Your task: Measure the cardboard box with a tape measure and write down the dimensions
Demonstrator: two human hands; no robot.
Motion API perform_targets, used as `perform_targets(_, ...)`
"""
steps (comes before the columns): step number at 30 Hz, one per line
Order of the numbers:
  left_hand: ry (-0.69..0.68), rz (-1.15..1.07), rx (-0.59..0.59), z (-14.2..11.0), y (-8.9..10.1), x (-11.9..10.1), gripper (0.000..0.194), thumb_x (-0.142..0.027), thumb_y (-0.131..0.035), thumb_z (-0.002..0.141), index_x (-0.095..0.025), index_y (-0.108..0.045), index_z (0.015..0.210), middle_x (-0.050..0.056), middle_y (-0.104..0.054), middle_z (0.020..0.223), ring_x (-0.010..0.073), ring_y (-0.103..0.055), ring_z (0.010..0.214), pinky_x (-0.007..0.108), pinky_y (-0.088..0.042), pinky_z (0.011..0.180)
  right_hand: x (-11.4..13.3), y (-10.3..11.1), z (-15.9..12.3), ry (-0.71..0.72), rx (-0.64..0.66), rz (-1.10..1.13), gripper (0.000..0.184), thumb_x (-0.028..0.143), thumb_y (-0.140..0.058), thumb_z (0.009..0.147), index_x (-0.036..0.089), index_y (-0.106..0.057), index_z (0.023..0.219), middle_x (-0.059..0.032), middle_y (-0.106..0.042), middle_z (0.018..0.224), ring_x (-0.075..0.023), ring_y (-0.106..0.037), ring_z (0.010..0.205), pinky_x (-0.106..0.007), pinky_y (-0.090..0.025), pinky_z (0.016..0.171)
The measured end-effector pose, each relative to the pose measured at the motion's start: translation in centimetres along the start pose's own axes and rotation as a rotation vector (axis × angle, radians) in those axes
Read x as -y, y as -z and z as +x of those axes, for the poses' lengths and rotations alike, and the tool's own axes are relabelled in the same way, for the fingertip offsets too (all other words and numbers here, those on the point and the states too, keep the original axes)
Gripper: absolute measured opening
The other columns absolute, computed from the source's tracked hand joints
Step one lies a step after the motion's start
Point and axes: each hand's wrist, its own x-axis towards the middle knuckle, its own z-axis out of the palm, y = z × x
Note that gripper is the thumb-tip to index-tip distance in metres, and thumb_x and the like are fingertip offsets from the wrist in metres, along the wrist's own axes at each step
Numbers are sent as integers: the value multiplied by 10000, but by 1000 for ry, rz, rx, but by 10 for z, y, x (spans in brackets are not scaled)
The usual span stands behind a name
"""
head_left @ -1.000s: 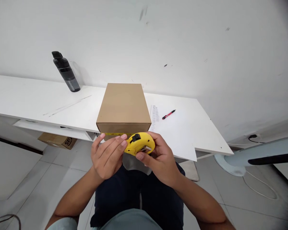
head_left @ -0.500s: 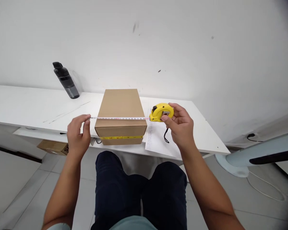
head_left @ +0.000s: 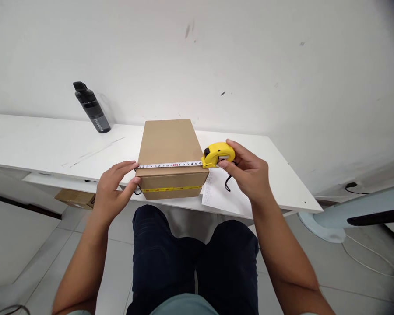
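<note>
A brown cardboard box (head_left: 169,140) sits at the front edge of the white table, jutting a little over it. My right hand (head_left: 249,168) grips the yellow case of a tape measure (head_left: 220,154) at the box's right edge. Its white blade (head_left: 164,165) lies across the top near the front edge, with numbers facing up. My left hand (head_left: 116,186) holds the blade's end at the left edge, index finger at the tip and thumb lower against the box's side. A yellow marked strip (head_left: 170,189) runs across the front face. A black wrist loop (head_left: 228,183) dangles from the case.
A dark bottle (head_left: 92,107) stands at the back left by the wall. A printed paper sheet (head_left: 225,197) lies right of the box. Below the table's left part is another cardboard box (head_left: 75,198). A pale blue column (head_left: 374,205) stands on the floor at right.
My left hand has moved right to the box's left edge with the blade's end. The exposed blade is shorter and lies along the top; the case remains by the right edge.
</note>
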Motion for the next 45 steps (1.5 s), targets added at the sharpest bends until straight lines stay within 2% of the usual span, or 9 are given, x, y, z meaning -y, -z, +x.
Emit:
perform_targets(11,13,-59,-54,-9,-12,7,338,-267,-661,969,-274,-653,1306,63,-729,1264,212,-688,1180,378,-543,1032,-14,28,1,-75,-65,-27,542,390,-911,713,304,-779,1231,-9,-753,924,-155,-595,705,-296,-513,524)
perform_targets(17,16,-45,-77,-10,-15,6,320,-275,-656,975,-270,-657,1295,67,-734,1252,217,-692,1175,379,-559,1019,-12,17,-1,-85,-28,-36,533,410,-887,729,318,-769,1241,-28,-769,1061,-166,-628,766,-318,-563,585)
perform_targets(23,52,-30,-71,-6,-14,3,288,-326,-633,990,-254,-664,1267,77,-737,1232,214,-699,1144,388,-561,1005,-15,19,0,-81,-19,-38,520,357,-874,763,347,-753,1268,0,-742,987,-141,-571,697,-286,-505,523)
perform_targets(28,43,9,-139,11,-19,8,196,-323,-645,977,-257,-700,1153,67,-747,1203,226,-694,1163,426,-547,1029,-13,13,2,-40,12,-21,484,333,-857,793,369,-744,1263,-3,-747,1120,-167,-653,821,-326,-590,645)
perform_targets(33,-163,265,-271,20,-20,17,127,-245,-711,928,-275,-710,1051,47,-788,1045,219,-745,970,484,-499,1044,1,7,-14,-16,-84,-29,472,316,-866,796,342,-737,1249,-32,-746,1192,-182,-696,862,-357,-626,740)
perform_targets(36,-280,284,-351,7,-14,-5,280,-164,-764,868,-294,-692,1106,37,-791,1037,206,-749,916,522,-436,1136,12,16,-45,-41,-126,22,489,323,-902,765,323,-742,1227,-57,-762,1158,-232,-742,924,-383,-651,782)
perform_targets(39,-371,188,-285,-13,-15,-49,305,-139,-801,821,-297,-708,1064,2,-791,985,174,-751,842,506,-401,1197,17,26,-85,-135,-93,112,487,325,-927,738,324,-758,1195,-63,-792,1063,-248,-766,891,-370,-665,753)
perform_targets(42,-429,60,-138,-29,-33,-90,259,-158,-835,807,-290,-734,1006,-40,-798,891,137,-745,759,498,-305,1270,17,25,-123,-274,-73,151,496,330,-921,749,323,-756,1217,-62,-809,1037,-246,-777,905,-354,-664,781)
perform_targets(45,-399,-86,-47,-42,-61,-111,190,-206,-822,848,-266,-737,1007,-52,-808,886,92,-727,707,466,-267,1297,16,17,-146,-400,-65,171,513,330,-911,761,330,-744,1246,-46,-814,1016,-222,-773,888,-318,-654,770)
